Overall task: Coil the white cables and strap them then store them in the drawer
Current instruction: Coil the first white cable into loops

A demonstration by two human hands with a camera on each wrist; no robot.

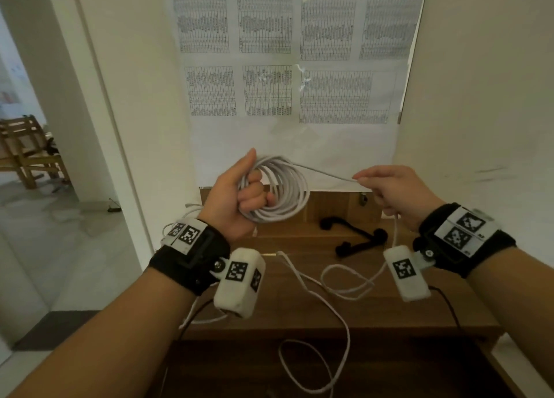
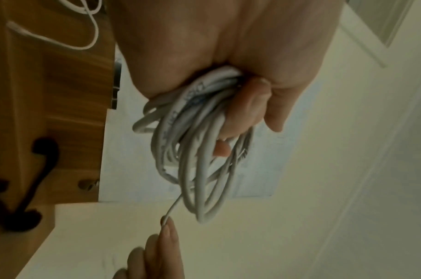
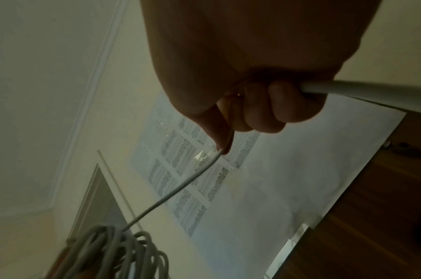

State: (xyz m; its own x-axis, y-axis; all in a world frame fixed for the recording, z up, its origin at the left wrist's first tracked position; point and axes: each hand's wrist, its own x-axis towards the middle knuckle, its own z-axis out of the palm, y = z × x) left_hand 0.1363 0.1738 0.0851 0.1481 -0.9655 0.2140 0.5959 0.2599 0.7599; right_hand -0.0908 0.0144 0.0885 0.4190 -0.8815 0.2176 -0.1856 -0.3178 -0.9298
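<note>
A coil of white cable (image 1: pixel 287 188) (image 2: pixel 195 154) (image 3: pixel 123 253) with several loops hangs from my left hand (image 1: pixel 242 194) (image 2: pixel 240 105), whose fingers are curled round one side of it, raised above the wooden desk (image 1: pixel 329 313). One taut strand (image 1: pixel 323 172) (image 3: pixel 180 186) runs from the coil to my right hand (image 1: pixel 386 188) (image 3: pixel 240 113), which pinches it between thumb and forefinger. The slack of the cable (image 1: pixel 344 283) drops from the right hand onto the desk in loose loops. Black straps (image 1: pixel 356 235) (image 2: pixel 35 169) lie on the desk behind the hands.
A second white cable (image 1: pixel 186 218) (image 2: pixel 85 28) lies at the desk's left edge. A large printed sheet (image 1: pixel 293 77) hangs on the wall behind. A dark open space (image 1: pixel 329 370) lies below the desk front. A doorway with wooden chairs (image 1: pixel 27 152) opens at left.
</note>
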